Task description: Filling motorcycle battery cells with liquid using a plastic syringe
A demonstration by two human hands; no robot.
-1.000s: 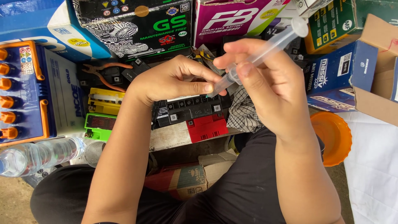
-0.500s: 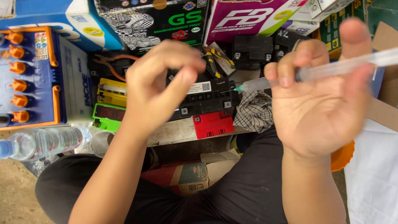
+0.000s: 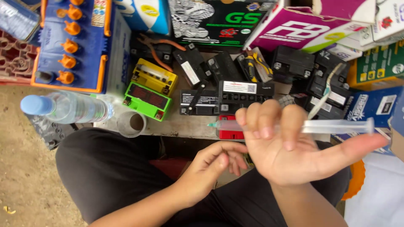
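My right hand (image 3: 290, 155) holds a clear plastic syringe (image 3: 324, 126) lying level, its green tip (image 3: 211, 124) pointing left, fingers curled over the barrel and thumb stretched toward the plunger end. My left hand (image 3: 214, 166) hangs low over my lap, fingers loosely curled and holding nothing. Behind the syringe, several small black batteries (image 3: 246, 94) lie on a low board (image 3: 185, 124), with a red battery (image 3: 230, 133) partly hidden by my fingers.
A yellow battery (image 3: 152, 75) and a green one (image 3: 147, 100) lie on the left, next to a big blue battery with orange caps (image 3: 73, 46). A water bottle (image 3: 69, 107) lies on its side. Pliers (image 3: 158, 46), cardboard boxes (image 3: 294, 27) and an orange bowl (image 3: 355, 178) surround them.
My left hand dropped from the batteries down to my lap. My right hand lowered and turned palm up with the syringe. The view swung to the left.
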